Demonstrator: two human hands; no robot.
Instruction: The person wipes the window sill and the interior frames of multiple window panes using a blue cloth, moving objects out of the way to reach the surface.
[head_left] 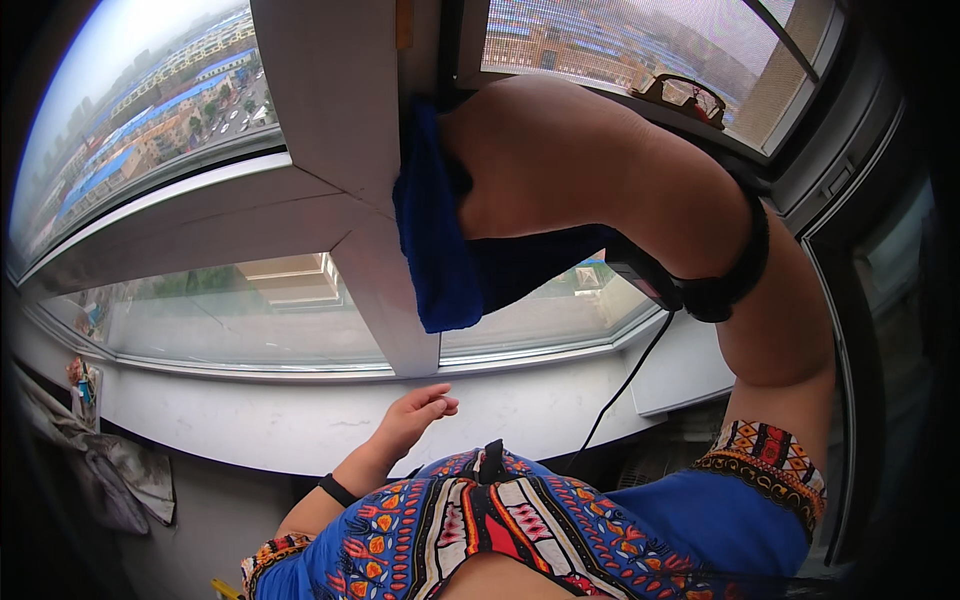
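Note:
A dark blue cloth (pixel 440 270) hangs against the pale window frame (pixel 350 200), its folds falling below my raised right arm. My right hand (pixel 478 165) is at the cloth, pressing it to the upright post of the frame; its fingers are hidden behind the wrist and the fabric. Lower down, my left hand (pixel 415 415) hovers over the white windowsill (pixel 270 415) with loosely bent fingers and nothing visible in it. A black strap with a small box (pixel 700 290) circles my right arm, and a black cable (pixel 630 380) runs down from it.
Eyeglasses (pixel 685 98) rest on the ledge of the upper right window. Small items (pixel 85 390) stand at the sill's far left end, beside a draped grey cloth (pixel 110 475). Window panes (pixel 220 320) surround the post, with buildings outside. A dark-edged panel stands at the right.

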